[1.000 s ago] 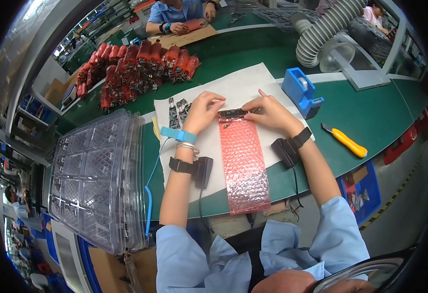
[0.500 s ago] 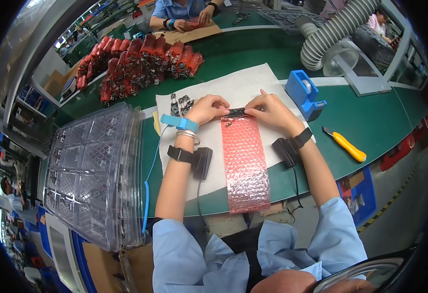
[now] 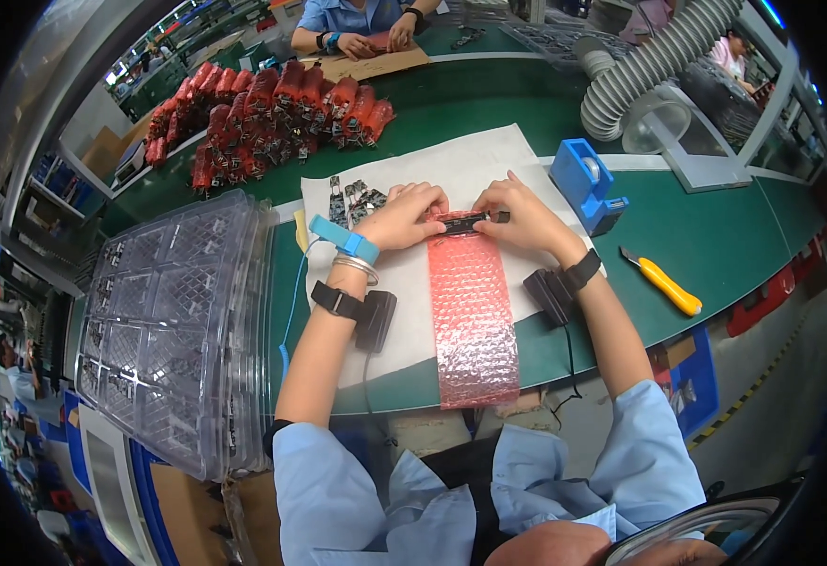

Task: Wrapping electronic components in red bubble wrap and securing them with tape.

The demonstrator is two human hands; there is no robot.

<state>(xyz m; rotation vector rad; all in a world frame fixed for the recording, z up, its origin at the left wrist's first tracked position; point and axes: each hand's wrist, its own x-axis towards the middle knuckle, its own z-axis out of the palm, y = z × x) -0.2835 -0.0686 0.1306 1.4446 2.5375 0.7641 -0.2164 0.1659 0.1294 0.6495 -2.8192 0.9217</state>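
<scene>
Both hands grasping: left hand (image 3: 402, 222) pinches the left end of a dark strip-shaped part (image 3: 460, 224), right hand (image 3: 526, 217) the right end. Part sits across the far end of red bubble wrap (image 3: 475, 311), over a white sheet (image 3: 489, 158) on the green bench (image 3: 725, 212). Any print on it too small to read. Blue tape dispenser (image 3: 578, 179) far right, yellow-handled cutter (image 3: 670, 285) nearer; clear trays (image 3: 158, 330) stacked left.
</scene>
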